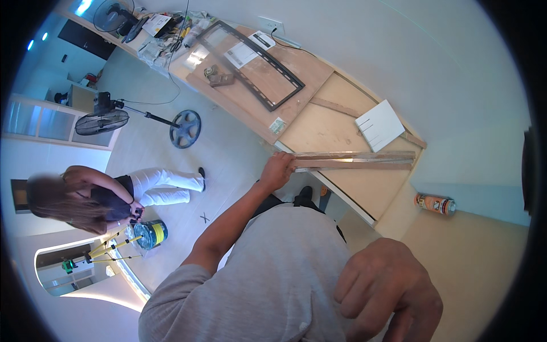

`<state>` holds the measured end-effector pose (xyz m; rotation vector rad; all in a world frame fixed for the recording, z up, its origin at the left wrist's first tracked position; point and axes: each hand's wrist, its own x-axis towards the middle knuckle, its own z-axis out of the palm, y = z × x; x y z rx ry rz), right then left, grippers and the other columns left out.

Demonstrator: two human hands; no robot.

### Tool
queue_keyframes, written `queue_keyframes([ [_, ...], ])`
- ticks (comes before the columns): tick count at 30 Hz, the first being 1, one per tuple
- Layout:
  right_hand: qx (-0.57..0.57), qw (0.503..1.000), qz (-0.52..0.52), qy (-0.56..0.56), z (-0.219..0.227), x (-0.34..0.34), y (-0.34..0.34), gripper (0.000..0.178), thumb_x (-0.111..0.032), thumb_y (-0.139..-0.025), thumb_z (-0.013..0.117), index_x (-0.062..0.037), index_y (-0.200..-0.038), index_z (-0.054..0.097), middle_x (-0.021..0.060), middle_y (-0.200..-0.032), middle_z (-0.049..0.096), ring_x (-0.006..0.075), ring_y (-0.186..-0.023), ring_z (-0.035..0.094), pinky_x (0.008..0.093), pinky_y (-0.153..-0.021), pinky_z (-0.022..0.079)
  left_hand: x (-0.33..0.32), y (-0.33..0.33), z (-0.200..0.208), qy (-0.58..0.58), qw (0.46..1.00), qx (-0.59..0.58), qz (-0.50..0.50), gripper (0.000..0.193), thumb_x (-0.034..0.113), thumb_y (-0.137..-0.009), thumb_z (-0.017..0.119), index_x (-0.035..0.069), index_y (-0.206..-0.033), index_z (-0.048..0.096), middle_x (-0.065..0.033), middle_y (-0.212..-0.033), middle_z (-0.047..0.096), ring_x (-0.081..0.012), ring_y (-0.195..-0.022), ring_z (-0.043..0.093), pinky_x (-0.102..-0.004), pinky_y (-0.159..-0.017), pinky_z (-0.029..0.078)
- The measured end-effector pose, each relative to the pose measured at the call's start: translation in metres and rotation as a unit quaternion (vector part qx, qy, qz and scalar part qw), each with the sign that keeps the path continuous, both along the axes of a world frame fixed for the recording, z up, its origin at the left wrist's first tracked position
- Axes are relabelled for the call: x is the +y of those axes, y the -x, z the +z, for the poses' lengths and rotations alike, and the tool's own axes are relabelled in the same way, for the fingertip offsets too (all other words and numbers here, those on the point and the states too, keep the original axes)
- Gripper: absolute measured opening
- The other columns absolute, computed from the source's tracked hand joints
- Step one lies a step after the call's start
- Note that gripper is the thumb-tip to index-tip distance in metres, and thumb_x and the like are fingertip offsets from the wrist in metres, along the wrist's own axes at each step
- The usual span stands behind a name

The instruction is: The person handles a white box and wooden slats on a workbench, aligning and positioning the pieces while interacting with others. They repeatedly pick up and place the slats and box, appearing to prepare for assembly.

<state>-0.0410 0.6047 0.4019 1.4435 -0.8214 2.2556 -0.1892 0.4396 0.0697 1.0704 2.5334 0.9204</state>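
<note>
1. Wooden strips (364, 166), head view: a narrow bundle with bright metallic-looking edging between, lying across the right part of the tabletop (353, 196). Near ends reach the front edge.
2. Left hand (278, 171) wrapped around those near ends, arm stretched out. Far ends unheld, close to the tabletop's right side.
3. Right hand (393, 285) well apart from the left, raised in front of the grey shirt (285, 251), fingers curled. Cannot tell whether anything sits inside the curl.
4. White slotted panel (380, 125) just beyond the strips; touching or barely apart, cannot tell. My reading: a sideways sweep of the bundle would shove it.
5. Gripped at one end only, the strips could fan apart or dip at the far end if lifted; a looser hold might let one slide off the front edge.
6. Can (435, 203) past the tabletop's right side. A wide swing of the far ends could knock it.
7. Black-rimmed frame (288, 98) lies farther left on a brown board (256, 117). Swinging the bundle that way risks scratching its clear-looking pane.
8. Co-worker (108, 194) stands well apart, beyond likely reach of the strips.
</note>
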Motion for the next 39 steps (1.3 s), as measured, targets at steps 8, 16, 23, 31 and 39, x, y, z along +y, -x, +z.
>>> queue_keyframes([
  [8, -0.033, 0.996, 0.072, -0.029, 0.008, 0.015, 0.004, 0.026, -0.023, -0.095, 0.070, -0.0254, -0.119, 0.063, 0.0138, -0.081, 0.068, 0.0094, -0.042, 0.048, 0.0231, -0.038, 0.030, 0.008, 0.005, -0.005, 0.017, 0.999, 0.050, 0.008, 0.027, 0.010, -0.083, 0.070, 0.003, -0.108, 0.063, -0.0170, -0.105, 0.064, -0.0401, -0.100, 0.057, -0.0491, -0.089, 0.044],
  [16, -0.015, 0.998, 0.031, -0.046, -0.003, 0.017, 0.001, 0.027, -0.018, -0.094, 0.069, -0.0225, -0.119, 0.062, 0.0148, -0.084, 0.070, 0.0096, -0.044, 0.049, 0.0233, -0.038, 0.030, 0.007, -0.007, -0.004, 0.039, 0.996, 0.078, 0.036, 0.027, 0.011, -0.086, 0.067, 0.008, -0.112, 0.063, -0.0113, -0.112, 0.061, -0.0333, -0.114, 0.052, -0.0483, -0.095, 0.039],
  [23, -0.038, 0.988, 0.108, -0.103, -0.024, 0.050, -0.003, 0.015, -0.019, -0.090, 0.074, -0.0123, -0.097, 0.063, 0.0153, -0.080, 0.066, 0.0176, -0.048, 0.051, 0.0283, -0.041, 0.034, 0.008, -0.007, -0.005, 0.057, 0.995, 0.078, 0.037, 0.030, 0.012, -0.086, 0.067, 0.008, -0.115, 0.062, -0.0112, -0.115, 0.060, -0.0335, -0.116, 0.051, -0.0480, -0.097, 0.038],
  [31, -0.528, 0.772, -0.219, -0.279, -0.170, 0.099, 0.005, 0.028, -0.008, -0.082, 0.079, -0.0083, -0.074, 0.052, 0.0011, -0.073, 0.055, 0.0100, -0.069, 0.054, 0.0254, -0.058, 0.045, 0.006, -0.010, -0.005, 0.094, 0.988, 0.125, 0.015, 0.029, 0.014, -0.085, 0.068, 0.008, -0.113, 0.063, -0.0119, -0.112, 0.059, -0.0331, -0.112, 0.052, -0.0478, -0.096, 0.038],
  [39, -0.714, 0.604, -0.169, -0.310, -0.328, 0.078, -0.037, 0.020, -0.025, -0.095, 0.069, -0.0055, -0.094, 0.066, 0.0019, -0.083, 0.066, 0.0097, -0.072, 0.059, 0.0260, -0.061, 0.047, -0.003, -0.011, 0.011, 0.041, 0.995, 0.077, -0.048, 0.027, 0.011, -0.083, 0.072, 0.006, -0.108, 0.065, -0.0124, -0.107, 0.061, -0.0345, -0.106, 0.055, -0.0468, -0.091, 0.041],
])
